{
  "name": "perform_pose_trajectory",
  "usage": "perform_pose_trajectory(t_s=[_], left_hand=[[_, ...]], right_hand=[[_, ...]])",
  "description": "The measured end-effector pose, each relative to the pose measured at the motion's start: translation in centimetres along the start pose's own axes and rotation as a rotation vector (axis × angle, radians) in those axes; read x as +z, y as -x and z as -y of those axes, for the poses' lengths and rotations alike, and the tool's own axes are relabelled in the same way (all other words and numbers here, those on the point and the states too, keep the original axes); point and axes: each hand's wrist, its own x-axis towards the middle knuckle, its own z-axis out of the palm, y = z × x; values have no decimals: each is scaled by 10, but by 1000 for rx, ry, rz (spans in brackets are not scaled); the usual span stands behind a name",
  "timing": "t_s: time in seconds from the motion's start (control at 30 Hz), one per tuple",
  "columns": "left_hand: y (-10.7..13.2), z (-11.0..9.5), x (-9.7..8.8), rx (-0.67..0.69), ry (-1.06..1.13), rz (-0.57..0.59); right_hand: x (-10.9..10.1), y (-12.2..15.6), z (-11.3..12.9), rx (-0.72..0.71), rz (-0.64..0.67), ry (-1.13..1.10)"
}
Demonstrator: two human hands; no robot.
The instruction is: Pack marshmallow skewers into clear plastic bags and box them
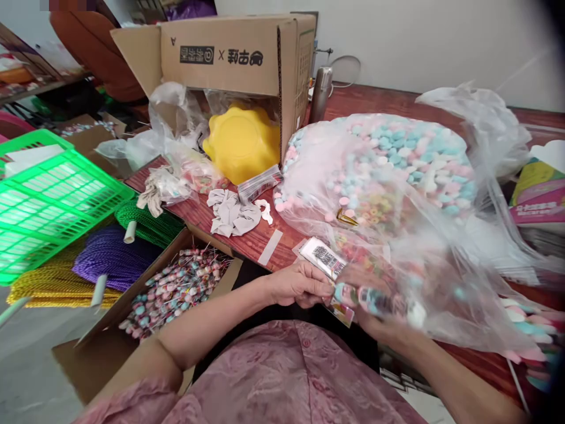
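Note:
My left hand (pixel 296 285) is closed in a pinch on a small clear packet (pixel 341 299) with a printed card, at the near edge of the red-brown table (pixel 247 241). My right hand (pixel 382 306) lies behind a big clear plastic bag (pixel 424 247), curled around the other end of the same packet, which holds pastel beads. The bag drapes over my right wrist and blurs the fingers. A large heap of pink, blue and white beads (pixel 388 159) fills the bag further back.
A cardboard box (pixel 238 59) with a yellow bowl (pixel 241 141) stands at the back. A lower open box (pixel 176 288) of finished packets sits at left, beside green (pixel 150 221), purple and yellow cord rolls and a green basket (pixel 48 200). A steel flask (pixel 321 93) stands behind.

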Motion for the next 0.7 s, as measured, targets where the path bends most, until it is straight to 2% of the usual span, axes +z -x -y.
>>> perform_pose_trajectory(t_s=[0.13,0.17,0.2,0.33,0.5,0.63,0.7], left_hand=[[12,-6,6,-223,40,267],[14,-8,8,-253,32,312],[16,-9,11,-275,22,351],[20,-17,17,-333,-51,456],[17,-21,18,-375,-90,509],[14,-15,18,-442,-68,608],[13,-11,16,-439,-61,594]], right_hand=[[-23,8,23,-565,166,137],[-26,11,27,-676,182,187],[-27,15,30,-728,184,222],[-27,26,33,-689,193,188],[-29,14,29,-863,277,150],[-30,5,30,-963,237,181],[-29,6,31,-1024,200,182]])
